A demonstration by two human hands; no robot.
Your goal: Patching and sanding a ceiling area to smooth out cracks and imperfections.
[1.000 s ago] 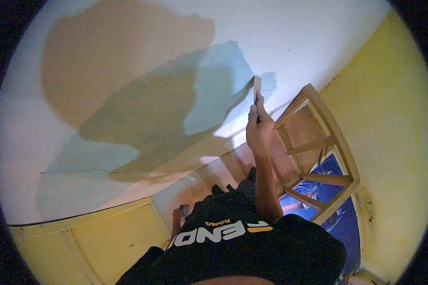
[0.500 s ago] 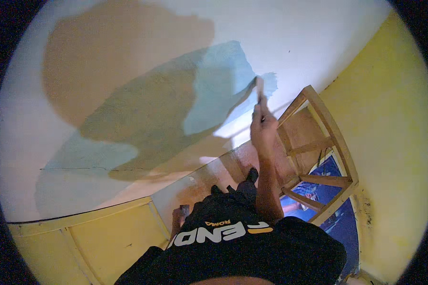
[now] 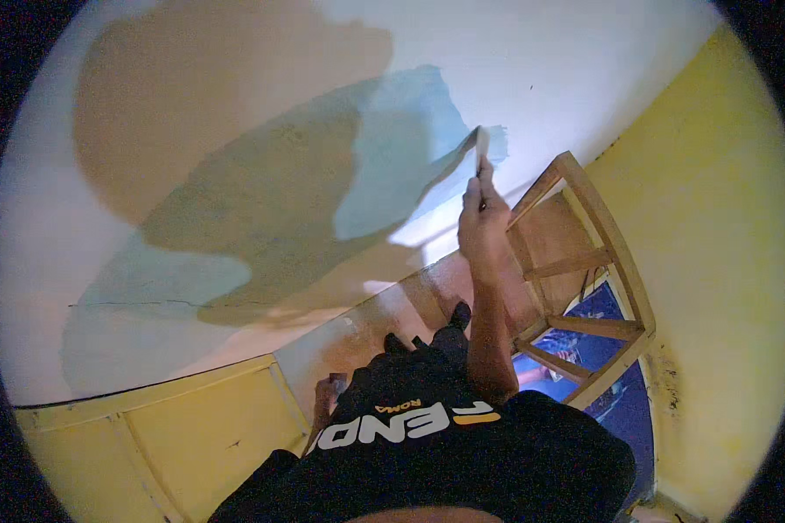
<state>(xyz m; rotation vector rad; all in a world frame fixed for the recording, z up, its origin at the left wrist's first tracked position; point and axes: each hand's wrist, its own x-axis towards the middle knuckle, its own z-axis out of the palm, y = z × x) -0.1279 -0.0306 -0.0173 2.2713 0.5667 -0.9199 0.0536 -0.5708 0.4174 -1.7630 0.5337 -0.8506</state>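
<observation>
Where your right arm reaches: it extends up the middle of the view toward the white wall (image 3: pixel 584 78).
Right hand: your right hand (image 3: pixel 484 218) is closed around the lower part of a flat hand tool (image 3: pixel 481 150), with the fingers pointing upward.
Hand tool: it stands almost upright, seen nearly by its edge, so I cannot tell its exact kind; its top end is at the right border of the blue-green patch (image 3: pixel 379 179) and meets there its own shadow.
Patch: it spreads wide on the white wall, with ragged right edge; a large brown shadow (image 3: pixel 218 105) covers part of it, and a thin crack (image 3: pixel 174 303) runs across its lower part.
Left hand: your left hand (image 3: pixel 327 388) is low, beside your black T-shirt (image 3: pixel 541 462); a small dark thing (image 3: pixel 337 380) shows at it, but I cannot tell if the fingers grip it.
Wooden frame: to the right of your forearm there is a wooden frame with crossbars (image 3: pixel 615 235), near the yellow wall (image 3: pixel 724 218).
</observation>
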